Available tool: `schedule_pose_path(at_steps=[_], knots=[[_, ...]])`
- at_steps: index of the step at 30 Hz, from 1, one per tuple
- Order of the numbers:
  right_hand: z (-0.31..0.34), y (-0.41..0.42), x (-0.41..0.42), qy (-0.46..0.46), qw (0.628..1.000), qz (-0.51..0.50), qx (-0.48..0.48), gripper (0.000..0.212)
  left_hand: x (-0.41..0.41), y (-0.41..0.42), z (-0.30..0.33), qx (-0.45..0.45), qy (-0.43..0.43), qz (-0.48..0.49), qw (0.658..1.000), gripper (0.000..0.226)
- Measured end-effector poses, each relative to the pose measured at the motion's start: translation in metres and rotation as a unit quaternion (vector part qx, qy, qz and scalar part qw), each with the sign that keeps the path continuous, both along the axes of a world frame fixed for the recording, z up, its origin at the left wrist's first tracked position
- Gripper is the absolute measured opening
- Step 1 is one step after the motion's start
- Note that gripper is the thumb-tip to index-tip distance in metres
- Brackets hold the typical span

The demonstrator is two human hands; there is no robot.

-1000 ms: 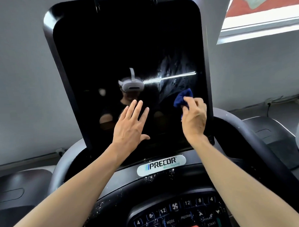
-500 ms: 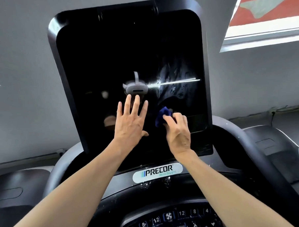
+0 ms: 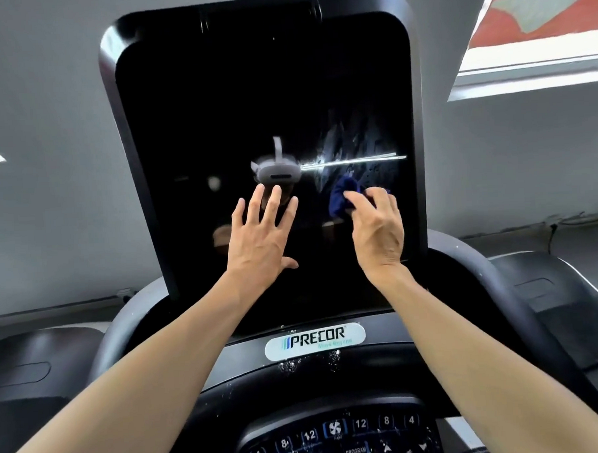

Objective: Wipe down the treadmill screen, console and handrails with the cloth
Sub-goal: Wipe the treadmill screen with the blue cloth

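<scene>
The tall black treadmill screen fills the middle of the view, glossy, with wet smears on its right part. My right hand presses a small dark blue cloth against the lower right of the screen. My left hand lies flat on the lower middle of the screen, fingers spread, holding nothing. Below the screen sits the console with numbered buttons and water droplets. A curved grey handrail runs down on the right, another handrail on the left.
A white PRECOR badge sits under the screen, with droplets just below it. Neighbouring treadmill decks lie left and right. A grey wall and a window are behind.
My right hand with the cloth swept left across the screen, then back to the right and slightly up. My left hand stayed flat on the screen, shifting a little upward.
</scene>
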State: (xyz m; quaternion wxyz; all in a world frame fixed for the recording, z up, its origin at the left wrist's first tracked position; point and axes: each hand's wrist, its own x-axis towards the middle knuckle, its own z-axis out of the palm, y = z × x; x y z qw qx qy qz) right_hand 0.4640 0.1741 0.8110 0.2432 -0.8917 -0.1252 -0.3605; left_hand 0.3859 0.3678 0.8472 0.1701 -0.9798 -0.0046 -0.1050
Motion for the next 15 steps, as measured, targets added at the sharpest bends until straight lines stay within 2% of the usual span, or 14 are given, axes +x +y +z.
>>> schedule_pose_path(at_steps=[2, 6, 9, 12, 15], knots=[[-0.012, -0.001, -0.012, 0.011, 0.999, -0.021, 0.036, 0.034, 0.000, 0.000, -0.001, -0.003, -0.002, 0.002, 1.000, 0.125], [-0.014, 0.023, -0.026, -0.024, 0.993, 0.095, -0.062, 0.034, 0.001, 0.001, -0.001, -0.010, -0.002, 0.000, 1.000, 0.125], [0.030, 0.016, 0.009, 0.012, 0.999, 0.037, -0.005, 0.035, 0.002, 0.002, -0.001, -0.006, -0.003, -0.002, 1.000, 0.125], [0.030, 0.007, 0.009, 0.031, 0.997, -0.025, 0.061, 0.037, 0.001, 0.003, -0.003, -0.005, -0.005, -0.003, 1.000, 0.125], [0.005, 0.024, -0.020, 0.017, 0.999, 0.042, -0.015, 0.033, 0.001, 0.004, -0.003, -0.008, -0.004, -0.003, 1.000, 0.124]])
